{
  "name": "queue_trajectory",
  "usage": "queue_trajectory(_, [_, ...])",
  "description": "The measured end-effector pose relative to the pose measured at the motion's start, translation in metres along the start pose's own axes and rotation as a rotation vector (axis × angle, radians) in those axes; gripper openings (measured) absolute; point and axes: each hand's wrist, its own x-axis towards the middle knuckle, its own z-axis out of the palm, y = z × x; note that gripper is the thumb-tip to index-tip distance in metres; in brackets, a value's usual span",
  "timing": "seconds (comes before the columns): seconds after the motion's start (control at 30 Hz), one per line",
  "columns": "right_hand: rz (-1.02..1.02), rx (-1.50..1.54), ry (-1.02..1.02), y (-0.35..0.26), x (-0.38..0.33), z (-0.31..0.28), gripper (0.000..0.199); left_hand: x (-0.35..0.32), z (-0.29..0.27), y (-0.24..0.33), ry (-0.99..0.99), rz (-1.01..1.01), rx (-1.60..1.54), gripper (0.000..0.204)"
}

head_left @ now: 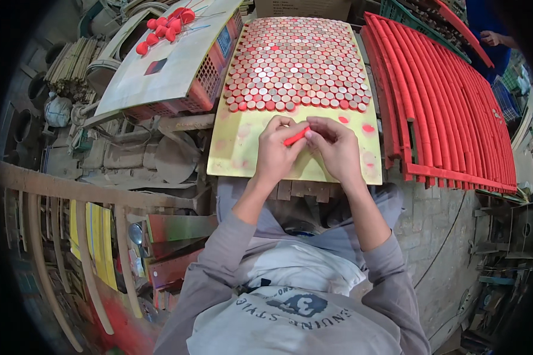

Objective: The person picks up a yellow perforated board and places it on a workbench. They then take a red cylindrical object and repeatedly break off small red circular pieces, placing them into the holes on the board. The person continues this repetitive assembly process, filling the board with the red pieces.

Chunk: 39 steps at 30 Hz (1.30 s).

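A short red tube point(296, 136) is held between both hands above the near, bare end of a yellow board point(237, 148). The left hand point(276, 151) is closed around the lower left end of the tube, with the fingertips curled over it. The right hand point(336, 145) is pinched on the upper right end, and the two hands are brought together so that they touch or nearly touch around the tube. The tube is tilted, its right end higher in the picture than its left. On the far part of the board, a dense field of upright red tubes point(296, 65) is packed in rows, with their round, pale tops showing. To the right of the board, long red rods point(450, 100) are laid side by side on a rack. To the left, a pale sheet point(166, 71) is rested on an orange crate point(210, 80), and a small cluster of red caps point(166, 26) is placed at its far end. A second person's hand point(490, 38) is seen at the upper right, well apart from the held tube.
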Motion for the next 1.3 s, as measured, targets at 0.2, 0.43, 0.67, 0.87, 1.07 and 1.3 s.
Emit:
queue_trajectory(0.2, [-0.133,-0.524,0.117,0.019,0.037,0.009,0.02,-0.011,-0.005,-0.012,0.17,-0.343,-0.048,0.039])
queue_trajectory(0.43, [-0.101,-0.535,0.159,0.028,0.063,0.04,0.024,0.006,-0.04,-0.046,0.057,-0.241,-0.074,0.028])
queue_trajectory(0.67, [-0.126,-0.649,0.073,0.024,0.093,0.069,0.028,0.022,-0.058,-0.068,0.05,-0.339,-0.366,0.03])
queue_trajectory(0.87, [-0.121,-0.652,0.135,0.038,0.107,0.073,0.019,0.02,-0.065,-0.07,0.045,-0.317,-0.404,0.03])
queue_trajectory(1.07, [-0.144,-0.61,0.145,0.045,0.124,0.078,0.018,0.029,-0.062,-0.077,0.056,-0.324,-0.416,0.03])
queue_trajectory(1.3, [-0.127,-0.573,0.188,0.054,0.125,0.075,0.016,0.027,-0.06,-0.081,0.061,-0.337,-0.414,0.029])
